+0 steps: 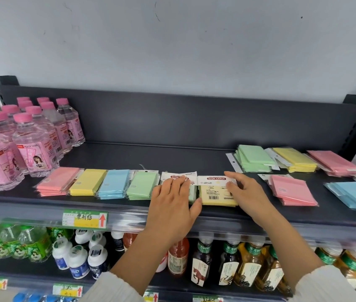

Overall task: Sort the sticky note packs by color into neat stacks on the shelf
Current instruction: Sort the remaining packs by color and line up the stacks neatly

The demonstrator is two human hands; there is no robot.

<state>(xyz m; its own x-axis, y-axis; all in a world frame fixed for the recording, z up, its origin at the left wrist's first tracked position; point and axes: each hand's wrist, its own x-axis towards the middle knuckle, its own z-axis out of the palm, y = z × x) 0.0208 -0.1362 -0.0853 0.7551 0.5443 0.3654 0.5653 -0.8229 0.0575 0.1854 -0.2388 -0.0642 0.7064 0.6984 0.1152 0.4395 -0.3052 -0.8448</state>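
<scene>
**Sticky note packs (116, 179) spread along the shelf (172, 153), a hand on each of the middle two**

From my station I take the yellow pack (216, 196) at the shelf's front edge as my mark. It lies label side up, with its white "STICKY NOTE" header pointing away from me. The right hand (245, 190) rests on the pack's right side. Its fingers are spread and loosely bent, the thumb lies across the header, and I see no pinch.

Just left of the mark lies a green pack (192, 194), mostly covered by the left hand (172, 199). That hand lies flat on it, straight fingers reaching onto its header and thumb stretched towards the mark.

Further left of the mark, a tidy row runs along the front, each stack touching the next:
- green stack (143, 185)
- blue stack (112, 186)
- yellow stack (88, 182)
- pink stack (58, 182), the farthest

Beyond the pink stack stand pink-capped bottles (26, 136).

Right of the mark, and apart from it, sits a loose pink pile (292, 190). A fanned blue pile (351, 192) lies farther right.

Behind the mark and to its right, towards the back wall, three more piles sit side by side:
- rear green pile (253, 159)
- rear yellow pile (295, 159)
- rear pink pile (334, 162)

Below and left of the mark, a price tag (85, 219) with a red arrow hangs on the shelf lip. Bottled drinks (227, 262) stand on the level underneath.
</scene>
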